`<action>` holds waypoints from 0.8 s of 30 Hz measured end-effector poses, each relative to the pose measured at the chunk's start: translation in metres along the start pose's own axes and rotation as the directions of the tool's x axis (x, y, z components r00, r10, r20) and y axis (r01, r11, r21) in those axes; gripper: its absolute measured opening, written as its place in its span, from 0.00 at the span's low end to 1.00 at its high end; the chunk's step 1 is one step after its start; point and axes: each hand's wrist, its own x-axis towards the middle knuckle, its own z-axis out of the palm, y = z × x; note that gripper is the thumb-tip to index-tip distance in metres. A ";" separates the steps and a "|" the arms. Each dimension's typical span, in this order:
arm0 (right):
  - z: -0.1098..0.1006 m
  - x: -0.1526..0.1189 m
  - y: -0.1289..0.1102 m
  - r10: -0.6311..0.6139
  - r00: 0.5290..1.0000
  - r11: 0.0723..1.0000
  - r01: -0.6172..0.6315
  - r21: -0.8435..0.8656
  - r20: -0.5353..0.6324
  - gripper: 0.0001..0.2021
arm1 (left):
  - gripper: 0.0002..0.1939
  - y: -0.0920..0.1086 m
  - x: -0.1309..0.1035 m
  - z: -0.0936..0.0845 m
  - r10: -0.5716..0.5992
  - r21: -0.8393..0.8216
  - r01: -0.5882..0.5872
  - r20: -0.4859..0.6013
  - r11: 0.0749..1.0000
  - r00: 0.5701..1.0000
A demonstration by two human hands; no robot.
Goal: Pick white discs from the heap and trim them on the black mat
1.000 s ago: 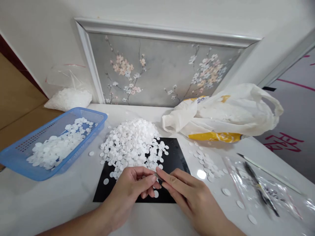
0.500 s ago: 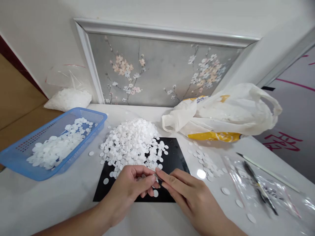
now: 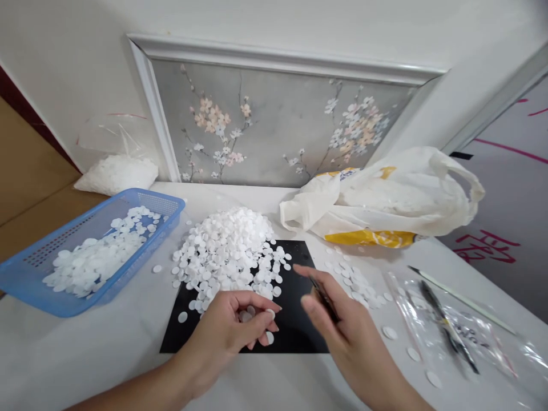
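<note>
Low over the black mat point(image 3: 295, 319), my left hand point(image 3: 233, 322) is closed, with a small white disc point(image 3: 271, 313) pinched at the thumb and fingertips. More discs show in the cup of its palm. My right hand point(image 3: 353, 325) is apart from it, to the right, wrapped round a slim dark tool point(image 3: 324, 300); the fingers partly cover it and its exact kind cannot be made out. Its index finger and thumb are spread at the tips. Just beyond my left hand lies a large heap of white discs point(image 3: 226, 242), spread partly over the mat.
A blue basket point(image 3: 169, 214) with translucent-looking discs stands at the left, before a filled clear bag point(image 3: 117, 174). At the back right lies a white plastic carrier bag point(image 3: 381, 200). Loose discs point(image 3: 357, 285), a clear zip bag point(image 3: 466, 334), a black pen point(image 3: 447, 325) and a white stick point(image 3: 462, 299) lie rightward.
My right hand has drawn away from my left hand to the right and tipped up, bringing the dark tool into view. The left hand stays nearly in place, holding the disc.
</note>
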 end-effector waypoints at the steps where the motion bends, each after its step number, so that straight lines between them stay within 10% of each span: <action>1: 0.003 -0.001 -0.003 0.030 0.998 0.999 -0.032 0.039 0.051 0.18 | 0.09 -0.001 0.000 0.001 -0.006 0.019 0.006 0.016 1.000 1.000; 5: 0.011 0.002 -0.005 0.093 0.985 0.990 -0.108 0.094 0.148 0.15 | 0.06 -0.007 -0.001 0.004 0.048 0.074 -0.054 0.082 0.996 0.995; 11: -0.014 0.024 0.023 0.171 0.977 0.985 -0.174 -0.010 -0.129 0.08 | 0.07 -0.012 -0.006 0.000 0.266 0.027 -0.271 0.125 0.962 0.956; 24: -0.035 0.028 0.028 0.130 0.988 0.982 -0.139 -0.126 -0.082 0.10 | 0.06 -0.016 0.001 -0.005 0.215 0.032 -0.221 0.130 0.975 0.968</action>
